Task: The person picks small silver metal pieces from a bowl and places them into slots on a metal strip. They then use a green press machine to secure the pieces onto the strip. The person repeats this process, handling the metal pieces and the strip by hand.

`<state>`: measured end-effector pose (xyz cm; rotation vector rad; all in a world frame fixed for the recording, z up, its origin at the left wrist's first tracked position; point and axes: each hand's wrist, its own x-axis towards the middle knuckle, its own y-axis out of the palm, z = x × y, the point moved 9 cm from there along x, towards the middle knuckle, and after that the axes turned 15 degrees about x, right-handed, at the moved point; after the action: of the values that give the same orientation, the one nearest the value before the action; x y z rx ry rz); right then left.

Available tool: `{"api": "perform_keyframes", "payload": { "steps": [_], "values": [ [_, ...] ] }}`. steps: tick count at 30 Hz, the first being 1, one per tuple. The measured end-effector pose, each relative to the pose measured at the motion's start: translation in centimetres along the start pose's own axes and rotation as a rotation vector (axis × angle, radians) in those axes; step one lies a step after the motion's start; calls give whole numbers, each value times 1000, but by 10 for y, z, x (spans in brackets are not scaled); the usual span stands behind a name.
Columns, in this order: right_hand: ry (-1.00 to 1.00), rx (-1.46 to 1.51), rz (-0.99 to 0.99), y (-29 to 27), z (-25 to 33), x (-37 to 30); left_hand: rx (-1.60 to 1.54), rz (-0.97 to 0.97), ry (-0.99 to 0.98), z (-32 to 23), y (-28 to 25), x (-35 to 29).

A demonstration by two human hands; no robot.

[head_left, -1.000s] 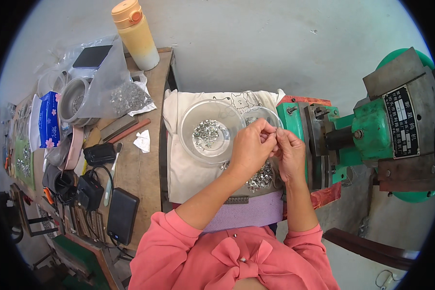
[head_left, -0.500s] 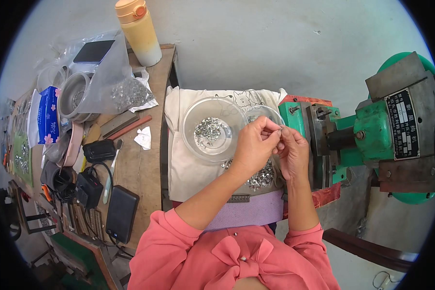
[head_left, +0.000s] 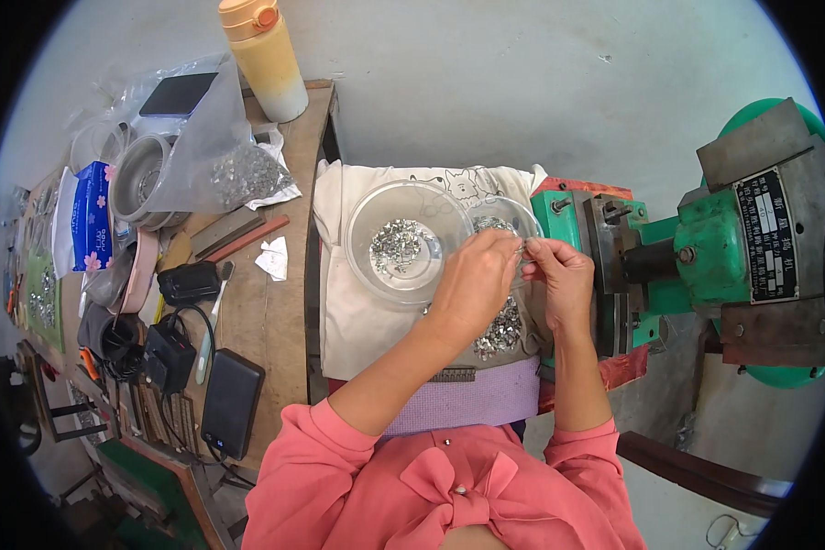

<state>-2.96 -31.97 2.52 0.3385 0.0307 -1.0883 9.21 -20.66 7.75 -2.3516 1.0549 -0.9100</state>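
Note:
My left hand (head_left: 475,284) and my right hand (head_left: 565,280) meet over the cloth, fingertips close together in a pinch. Between them shows a small silvery metal piece (head_left: 522,247), too tiny to make out in detail. Left of my hands stands a clear round plastic tub (head_left: 361,275) with a heap of small shiny metal pieces (head_left: 396,246) in it. A second, smaller clear tub (head_left: 528,216) sits behind my fingers and is partly hidden by them. Below my hands lies a loose pile of metal pieces (head_left: 499,332), partly covered by my left wrist.
To the right stands a green press machine (head_left: 710,259) with a dark ram. The wooden table (head_left: 280,348) at left carries a yellow bottle (head_left: 270,78), a plastic bag of metal bits (head_left: 247,179), a black power bank (head_left: 232,406) and a toothbrush (head_left: 213,325). A purple mat (head_left: 467,401) lies nearest me.
My left hand has turned over somewhat and its fingers have shifted slightly left and down. My right hand has moved a little to the right, so a small gap shows between the hands.

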Motion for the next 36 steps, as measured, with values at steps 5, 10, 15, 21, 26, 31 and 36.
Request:
{"api": "perform_keyframes", "payload": {
  "steps": [5,10,15,21,26,31,36],
  "values": [
    [-40,-22,-33,-5,8,-4,-18,-22,76,-13,-14,-20],
    [25,102,12,-16,-1,-29,-19,18,110,-20,-40,-60],
    [169,52,167,2,-34,-75,48,91,11,10,-62,-117],
    [-112,-355,365,44,-42,-107,195,182,-16,31,-67,-147],
    [-579,-771,520,74,-36,-121,327,315,-8,30,-55,-148],
    [-563,-834,537,74,-46,-122,392,346,54,29,-47,-154],
    [-573,-788,504,71,-37,-121,370,378,63,32,-48,-157]
  ]
}}
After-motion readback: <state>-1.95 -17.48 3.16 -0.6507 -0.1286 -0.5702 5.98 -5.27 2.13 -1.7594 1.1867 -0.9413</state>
